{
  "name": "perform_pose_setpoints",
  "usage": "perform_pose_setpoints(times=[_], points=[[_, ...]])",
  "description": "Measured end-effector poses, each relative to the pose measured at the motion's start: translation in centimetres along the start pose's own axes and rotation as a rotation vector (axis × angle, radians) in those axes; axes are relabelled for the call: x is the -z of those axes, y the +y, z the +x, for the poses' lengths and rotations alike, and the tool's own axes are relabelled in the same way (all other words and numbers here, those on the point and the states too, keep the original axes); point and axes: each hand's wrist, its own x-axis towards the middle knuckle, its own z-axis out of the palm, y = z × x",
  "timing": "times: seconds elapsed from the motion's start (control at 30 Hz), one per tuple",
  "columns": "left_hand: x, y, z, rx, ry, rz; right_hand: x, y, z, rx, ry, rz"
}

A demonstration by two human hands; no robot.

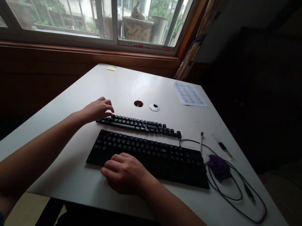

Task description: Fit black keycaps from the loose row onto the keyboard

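Head view. The left hand (98, 110) reaches forward over the white tabletop (72, 177). Its fingers (108, 109) are bent and slightly spread, their tips resting on the left end of a narrow black key strip (139, 125), which runs rightward from them. They enclose nothing.

The right hand (124, 172) lies knuckles up at the near edge of a full black keyboard (149, 156). Its fingers (113, 160) are curled and pressed together over the lower-left keys; whether they grip anything cannot be told. The keyboard extends right from these fingers and lies just nearer than the strip, parallel to it, with a thin band of tabletop between.

Beyond the left fingers, a round hole (138, 104) opens in the tabletop, with a white cap (154, 107) just beside it. Farther off lies a yellow note (111, 68).

Well to the right of both hands, a black cable (235, 197) loops from the keyboard's right end around a purple cloth (218, 167). A thin stick (201, 140) and a small tool (223, 146) lie just past the cloth. A printed sheet (190, 94) sits near the far right corner.

A barred window (71, 1) spans the wall behind, with a patterned pot (137, 28) outside it.
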Motion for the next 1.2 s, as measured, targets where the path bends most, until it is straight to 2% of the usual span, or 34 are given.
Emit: perform_pose_setpoints(times=[0.57,0.93,1.03,1.2], points=[[-0.1,0.0,0.4,-0.015,-0.074,0.042,0.4,-0.2,0.3,0.036,0.003,-0.024],[0.0,-0.2,0.3,-0.012,-0.066,0.042,0.6,-0.4,0.4,0.066,0.023,-0.07],[0.5,-0.8,0.1,-0.004,-0.018,0.037,0.7,-0.5,0.4,0.077,0.041,-0.085],[1.9,-1.5,-1.4,-0.019,0.16,-0.001,0.8,-0.7,0.4,0.083,0.057,-0.092]])
